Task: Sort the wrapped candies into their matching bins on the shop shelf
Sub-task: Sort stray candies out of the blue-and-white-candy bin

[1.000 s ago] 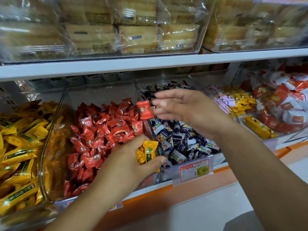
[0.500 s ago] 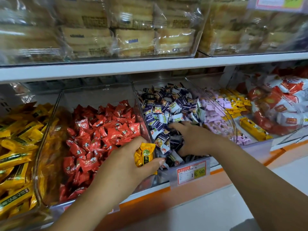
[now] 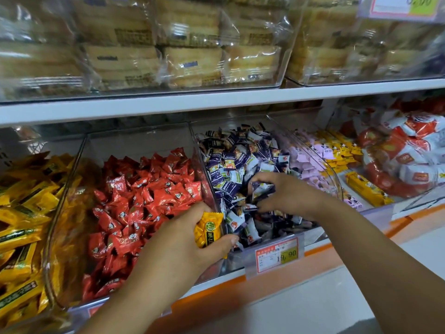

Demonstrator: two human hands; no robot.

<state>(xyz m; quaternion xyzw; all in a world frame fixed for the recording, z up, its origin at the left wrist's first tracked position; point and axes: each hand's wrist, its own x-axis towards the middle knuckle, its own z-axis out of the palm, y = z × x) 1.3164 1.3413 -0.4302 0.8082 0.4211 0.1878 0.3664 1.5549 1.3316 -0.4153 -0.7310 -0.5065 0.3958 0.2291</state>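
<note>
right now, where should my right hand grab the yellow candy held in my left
Pinch the crimped top edge of the yellow candy, coming from above and the right. It stands about upright in the left hand, whose thumb crosses its lower part, so only the top and upper right edge are free. The right hand grips purple candies, so free it first.

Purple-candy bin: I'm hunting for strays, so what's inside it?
Purple-and-white wrapped candies lie piled in the bin, and the right hand grips some. Whatever lies beneath the hand and deeper in the pile is covered.
</note>
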